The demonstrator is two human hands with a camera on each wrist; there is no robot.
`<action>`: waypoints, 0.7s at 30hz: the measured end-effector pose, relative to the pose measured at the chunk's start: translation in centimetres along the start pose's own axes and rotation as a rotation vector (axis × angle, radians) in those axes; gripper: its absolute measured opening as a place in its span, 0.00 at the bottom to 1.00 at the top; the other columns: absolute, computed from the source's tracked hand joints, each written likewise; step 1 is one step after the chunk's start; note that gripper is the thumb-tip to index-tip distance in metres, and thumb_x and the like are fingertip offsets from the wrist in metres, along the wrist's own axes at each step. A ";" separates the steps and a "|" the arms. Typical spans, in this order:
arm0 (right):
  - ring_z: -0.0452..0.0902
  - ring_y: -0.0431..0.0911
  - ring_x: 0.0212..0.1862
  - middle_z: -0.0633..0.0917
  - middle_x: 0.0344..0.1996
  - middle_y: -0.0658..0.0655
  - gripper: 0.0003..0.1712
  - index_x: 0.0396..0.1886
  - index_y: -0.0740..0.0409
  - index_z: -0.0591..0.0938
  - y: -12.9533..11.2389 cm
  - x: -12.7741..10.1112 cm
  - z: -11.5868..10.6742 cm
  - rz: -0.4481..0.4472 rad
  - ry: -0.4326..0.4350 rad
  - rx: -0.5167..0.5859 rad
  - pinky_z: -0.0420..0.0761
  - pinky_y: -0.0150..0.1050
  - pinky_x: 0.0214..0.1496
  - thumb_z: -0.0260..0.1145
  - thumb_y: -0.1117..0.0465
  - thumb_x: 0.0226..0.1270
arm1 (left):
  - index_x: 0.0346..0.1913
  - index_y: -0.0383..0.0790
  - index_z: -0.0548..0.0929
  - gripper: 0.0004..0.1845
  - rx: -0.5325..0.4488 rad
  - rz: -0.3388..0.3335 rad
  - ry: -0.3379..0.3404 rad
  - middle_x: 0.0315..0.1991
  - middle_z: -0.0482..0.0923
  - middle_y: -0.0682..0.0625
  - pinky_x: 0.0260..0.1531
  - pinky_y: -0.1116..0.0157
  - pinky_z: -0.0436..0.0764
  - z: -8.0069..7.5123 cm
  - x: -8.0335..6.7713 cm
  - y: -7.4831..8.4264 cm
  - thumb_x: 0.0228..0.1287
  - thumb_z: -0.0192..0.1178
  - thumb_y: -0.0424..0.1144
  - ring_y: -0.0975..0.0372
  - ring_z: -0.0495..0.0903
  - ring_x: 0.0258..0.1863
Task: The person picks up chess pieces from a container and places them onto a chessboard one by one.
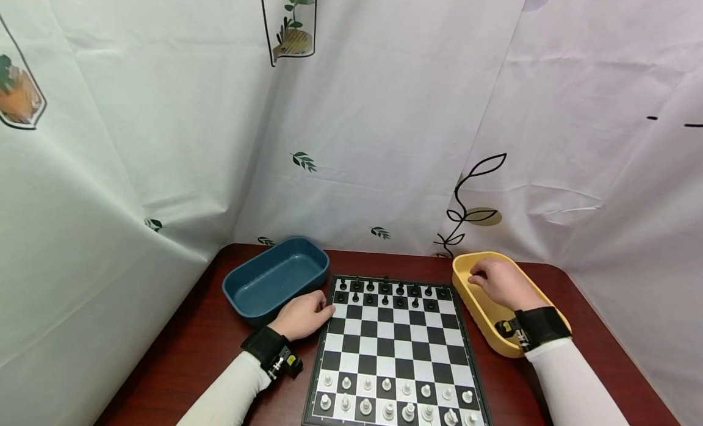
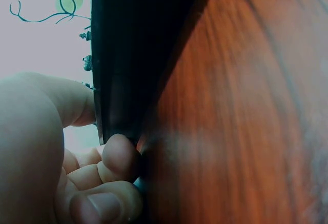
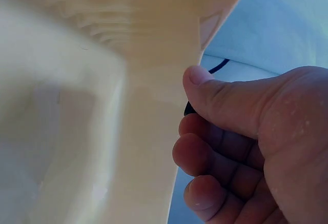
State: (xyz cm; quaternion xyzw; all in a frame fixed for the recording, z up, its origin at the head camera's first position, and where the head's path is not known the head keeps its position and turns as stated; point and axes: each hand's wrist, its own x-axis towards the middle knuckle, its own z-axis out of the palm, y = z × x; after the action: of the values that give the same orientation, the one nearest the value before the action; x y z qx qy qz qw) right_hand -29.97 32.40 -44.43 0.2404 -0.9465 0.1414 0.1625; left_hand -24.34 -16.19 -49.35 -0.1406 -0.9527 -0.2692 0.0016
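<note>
A black-and-white chessboard [image 1: 392, 346] lies on the table, black pieces [image 1: 385, 300] along its far side and white pieces [image 1: 389, 410] along its near side. My left hand [image 1: 302, 316] is at the board's left edge. In the left wrist view its thumb rests over the board's rim [image 2: 128, 55], with curled fingers against the side. Over the yellow tray [image 1: 476, 310] hovers my right hand [image 1: 505, 284], fingers curled. Between its thumb and forefinger a small bit of a black chess piece [image 3: 189, 109] shows; the rest is hidden by the fingers.
A dark blue tray [image 1: 236, 285] stands left of the board, close behind my left hand. The brown table [image 1: 181, 359] meets a white patterned cloth [image 1: 351, 194] at its back and sides.
</note>
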 end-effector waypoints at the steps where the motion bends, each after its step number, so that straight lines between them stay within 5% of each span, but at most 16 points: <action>1: 0.87 0.53 0.38 0.90 0.32 0.52 0.04 0.35 0.59 0.91 0.0 0.0 0.0 0.003 0.000 -0.005 0.85 0.56 0.46 0.81 0.67 0.67 | 0.31 0.52 0.78 0.17 0.000 0.000 0.002 0.23 0.73 0.58 0.27 0.61 0.70 0.0 0.0 0.0 0.81 0.64 0.53 0.63 0.72 0.22; 21: 0.88 0.58 0.43 0.91 0.40 0.59 0.03 0.43 0.61 0.91 -3.5 0.5 -2.4 0.028 0.075 0.002 0.85 0.61 0.51 0.77 0.69 0.72 | 0.31 0.52 0.77 0.18 -0.006 0.018 0.007 0.22 0.72 0.58 0.26 0.62 0.69 0.4 0.2 -0.6 0.80 0.63 0.55 0.63 0.71 0.21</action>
State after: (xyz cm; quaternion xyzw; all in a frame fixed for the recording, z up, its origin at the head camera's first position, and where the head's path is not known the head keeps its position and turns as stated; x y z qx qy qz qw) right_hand -28.04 30.11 -41.46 0.2218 -0.9428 0.1537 0.1957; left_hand -24.64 -16.37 -49.98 -0.1481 -0.9507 -0.2725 0.0070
